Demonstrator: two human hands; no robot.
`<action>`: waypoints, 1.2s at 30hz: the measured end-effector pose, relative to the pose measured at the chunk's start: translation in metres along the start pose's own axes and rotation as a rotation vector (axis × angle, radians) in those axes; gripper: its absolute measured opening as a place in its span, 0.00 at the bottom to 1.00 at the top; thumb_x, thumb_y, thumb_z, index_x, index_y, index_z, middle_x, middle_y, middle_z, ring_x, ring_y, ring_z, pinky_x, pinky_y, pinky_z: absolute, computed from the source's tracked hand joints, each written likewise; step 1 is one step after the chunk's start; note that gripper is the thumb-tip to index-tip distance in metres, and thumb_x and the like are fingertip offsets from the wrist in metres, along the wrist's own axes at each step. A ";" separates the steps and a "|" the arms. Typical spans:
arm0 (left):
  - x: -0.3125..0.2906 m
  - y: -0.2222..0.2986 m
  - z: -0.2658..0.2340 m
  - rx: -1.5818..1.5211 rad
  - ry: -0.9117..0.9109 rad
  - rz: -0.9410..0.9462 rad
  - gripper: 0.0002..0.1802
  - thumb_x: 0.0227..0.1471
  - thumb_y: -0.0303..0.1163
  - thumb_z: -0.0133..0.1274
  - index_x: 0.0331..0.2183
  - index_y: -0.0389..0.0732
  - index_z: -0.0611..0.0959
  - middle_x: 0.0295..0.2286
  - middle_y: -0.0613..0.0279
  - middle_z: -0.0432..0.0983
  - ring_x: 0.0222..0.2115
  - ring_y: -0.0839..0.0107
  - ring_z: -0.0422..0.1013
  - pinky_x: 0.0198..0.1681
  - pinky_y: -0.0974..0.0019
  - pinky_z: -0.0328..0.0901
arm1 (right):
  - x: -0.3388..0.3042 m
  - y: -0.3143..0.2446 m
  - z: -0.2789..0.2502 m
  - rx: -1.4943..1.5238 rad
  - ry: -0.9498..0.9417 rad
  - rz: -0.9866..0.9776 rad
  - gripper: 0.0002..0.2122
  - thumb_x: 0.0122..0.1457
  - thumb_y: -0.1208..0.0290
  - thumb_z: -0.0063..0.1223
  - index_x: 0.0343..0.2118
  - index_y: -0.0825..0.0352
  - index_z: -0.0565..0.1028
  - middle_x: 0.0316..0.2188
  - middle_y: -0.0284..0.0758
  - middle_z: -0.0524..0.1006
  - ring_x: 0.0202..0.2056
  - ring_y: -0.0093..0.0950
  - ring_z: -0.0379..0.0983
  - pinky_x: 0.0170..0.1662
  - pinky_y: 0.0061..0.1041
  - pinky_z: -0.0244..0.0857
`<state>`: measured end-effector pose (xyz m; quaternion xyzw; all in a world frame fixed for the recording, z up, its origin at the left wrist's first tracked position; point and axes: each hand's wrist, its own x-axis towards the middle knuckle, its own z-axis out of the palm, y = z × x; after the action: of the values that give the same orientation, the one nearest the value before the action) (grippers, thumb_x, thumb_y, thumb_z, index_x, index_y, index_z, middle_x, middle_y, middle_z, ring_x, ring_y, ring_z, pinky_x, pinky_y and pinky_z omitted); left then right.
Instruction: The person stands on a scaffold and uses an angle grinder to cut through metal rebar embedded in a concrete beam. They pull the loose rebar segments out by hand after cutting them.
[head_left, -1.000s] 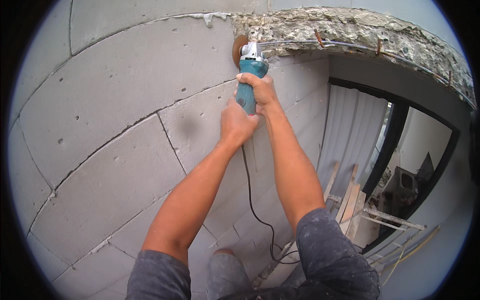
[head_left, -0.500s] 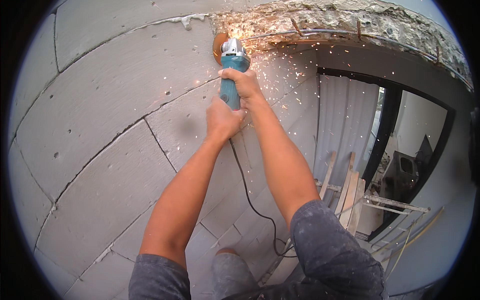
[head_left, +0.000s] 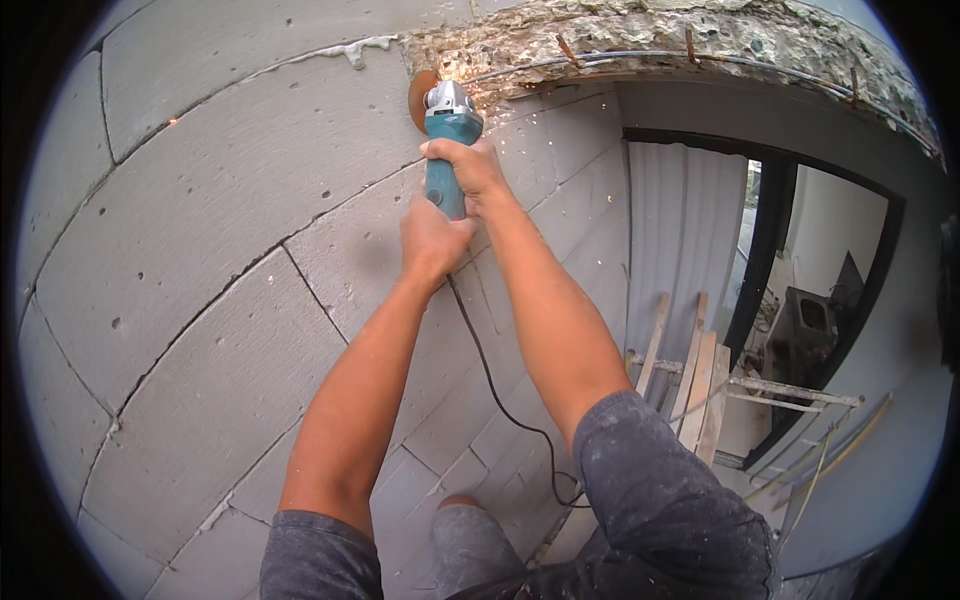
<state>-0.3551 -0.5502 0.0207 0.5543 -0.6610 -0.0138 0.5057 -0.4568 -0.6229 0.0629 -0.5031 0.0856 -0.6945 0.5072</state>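
Observation:
Both my hands grip a teal angle grinder [head_left: 447,180] with a silver head. My left hand [head_left: 432,238] is wrapped round the rear of its body, near the black power cord [head_left: 492,385]. Higher up, my right hand [head_left: 473,170] closes round the body below the head. The orange-brown disc [head_left: 423,100] stands at the left end of a broken concrete edge [head_left: 640,38], where a steel rebar [head_left: 620,57] runs along it. Sparks glow around the disc; its exact contact point is hidden behind the grinder's head.
A grey block wall [head_left: 220,200] with mortar joints fills the left. On the right, wooden planks [head_left: 697,395] rest on a metal scaffold frame [head_left: 790,390]. Behind them are a grey corrugated sheet [head_left: 685,220] and a dark-framed opening [head_left: 780,260]. The cord hangs down between my arms.
The spark shower has shrunk from a wide spray to a few scattered specks. Grinder and hands appear slightly further left in view, along with the wall. Both hands keep their grip.

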 end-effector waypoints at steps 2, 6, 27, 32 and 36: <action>-0.002 0.003 -0.002 0.002 0.016 0.033 0.27 0.43 0.37 0.70 0.44 0.33 0.82 0.36 0.43 0.86 0.39 0.48 0.84 0.44 0.50 0.75 | -0.002 -0.002 0.001 0.007 0.006 -0.006 0.15 0.50 0.72 0.73 0.37 0.71 0.77 0.25 0.37 0.78 0.21 0.31 0.79 0.25 0.35 0.77; -0.006 0.011 -0.004 -0.005 0.008 0.032 0.27 0.42 0.36 0.69 0.44 0.34 0.82 0.36 0.42 0.86 0.39 0.47 0.84 0.45 0.50 0.75 | 0.001 -0.001 -0.002 -0.008 0.033 -0.004 0.16 0.49 0.72 0.73 0.37 0.70 0.77 0.25 0.36 0.78 0.21 0.31 0.79 0.25 0.35 0.78; -0.073 -0.001 -0.016 -0.009 -0.116 0.012 0.30 0.41 0.36 0.69 0.44 0.30 0.79 0.35 0.44 0.84 0.37 0.53 0.83 0.44 0.52 0.74 | -0.079 0.011 -0.012 -0.029 0.080 0.107 0.15 0.52 0.70 0.72 0.37 0.71 0.77 0.25 0.36 0.78 0.22 0.30 0.80 0.25 0.33 0.78; -0.063 -0.006 -0.019 0.009 -0.176 -0.073 0.35 0.43 0.36 0.69 0.49 0.24 0.77 0.38 0.37 0.84 0.40 0.47 0.84 0.46 0.53 0.75 | -0.074 0.010 -0.008 -0.054 0.054 0.130 0.16 0.53 0.68 0.71 0.39 0.71 0.78 0.26 0.37 0.79 0.24 0.29 0.81 0.27 0.31 0.78; -0.069 -0.007 -0.008 -0.052 -0.160 -0.096 0.37 0.44 0.35 0.68 0.51 0.21 0.75 0.40 0.32 0.84 0.43 0.43 0.84 0.47 0.52 0.76 | -0.079 0.005 -0.017 -0.098 0.042 0.149 0.17 0.54 0.68 0.70 0.41 0.72 0.77 0.28 0.38 0.80 0.25 0.31 0.81 0.28 0.31 0.79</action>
<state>-0.3531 -0.4970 -0.0240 0.5691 -0.6713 -0.0994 0.4643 -0.4688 -0.5697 0.0037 -0.5046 0.1672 -0.6604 0.5303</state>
